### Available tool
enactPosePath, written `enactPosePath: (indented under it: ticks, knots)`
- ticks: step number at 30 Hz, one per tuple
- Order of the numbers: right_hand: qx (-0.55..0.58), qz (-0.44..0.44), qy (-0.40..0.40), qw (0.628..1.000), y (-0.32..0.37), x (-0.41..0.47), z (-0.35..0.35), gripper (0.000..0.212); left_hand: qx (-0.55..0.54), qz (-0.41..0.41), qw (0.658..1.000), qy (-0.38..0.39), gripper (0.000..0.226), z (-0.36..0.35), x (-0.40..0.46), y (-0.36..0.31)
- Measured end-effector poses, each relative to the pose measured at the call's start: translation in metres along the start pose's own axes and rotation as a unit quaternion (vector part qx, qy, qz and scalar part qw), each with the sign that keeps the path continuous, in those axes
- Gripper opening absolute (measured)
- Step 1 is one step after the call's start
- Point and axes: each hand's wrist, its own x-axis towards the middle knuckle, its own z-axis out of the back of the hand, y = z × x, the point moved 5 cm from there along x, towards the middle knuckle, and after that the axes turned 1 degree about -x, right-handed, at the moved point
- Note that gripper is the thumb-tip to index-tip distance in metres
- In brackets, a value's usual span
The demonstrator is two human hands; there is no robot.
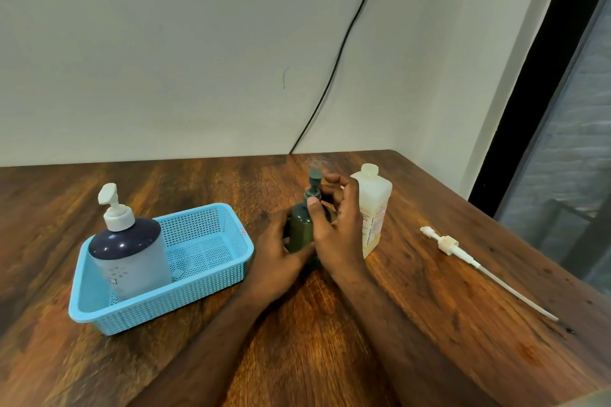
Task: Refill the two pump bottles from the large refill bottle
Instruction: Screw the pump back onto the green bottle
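Three bottles stand in view, with one loose pump, one basket and two hands. The green bottle point(302, 230) is small and dark olive, upright on the wooden table point(429, 291) near its middle, with a matching green pump head on top. The left hand point(277, 254) wraps its fingers round the bottle's lower body from the left, and the right hand point(337, 225) curls round the neck, its thumb against the pump collar and its fingers behind. Just right of that hand, touching or nearly so, stands the refill bottle point(375, 208), pale and translucent with a printed label and an open, capless mouth. The white pump point(463, 254) with its long dip tube lies flat on the table well to the right. On the left, the blue basket point(211, 277) holds the third bottle point(129, 251), a large one with a clear lower body, a dark navy shoulder and a white pump head, standing upright in the basket's near-left end.
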Motion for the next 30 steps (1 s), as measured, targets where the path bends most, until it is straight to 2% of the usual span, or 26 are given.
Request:
enactPosePath:
  ticks: [4, 10, 16, 19, 23, 26, 30]
  knots:
    - [-0.053, 0.006, -0.018, 0.998, -0.001, -0.001, 0.002, 0.053, 0.006, 0.001, 1.000, 0.010, 0.058, -0.001, 0.000, 0.000]
    - [0.034, -0.016, 0.013, 0.999, -0.002, -0.003, -0.002, 0.039, -0.021, 0.015, 1.000, 0.007, 0.062, 0.000, 0.001, 0.004]
    - [-0.025, -0.019, -0.030, 0.999, -0.001, 0.003, 0.007, 0.050, -0.011, 0.016, 1.000, 0.023, 0.066, -0.001, 0.001, 0.002]
    - [-0.030, -0.026, 0.004, 0.999, 0.000, 0.000, 0.002, 0.053, -0.021, 0.007, 0.999, 0.033, 0.060, -0.002, 0.000, 0.000]
    - [0.059, -0.067, 0.069, 0.994, -0.001, -0.001, -0.003, 0.031, -0.059, 0.018, 0.997, 0.044, 0.056, -0.001, 0.001, 0.001]
    - [0.097, -0.071, 0.104, 0.987, -0.002, 0.000, -0.001, 0.025, -0.073, 0.020, 0.996, 0.045, 0.057, -0.001, 0.001, 0.001]
    - [0.080, -0.052, 0.081, 0.992, -0.001, 0.004, 0.003, 0.023, -0.055, 0.008, 0.998, 0.030, 0.051, -0.001, 0.002, 0.002]
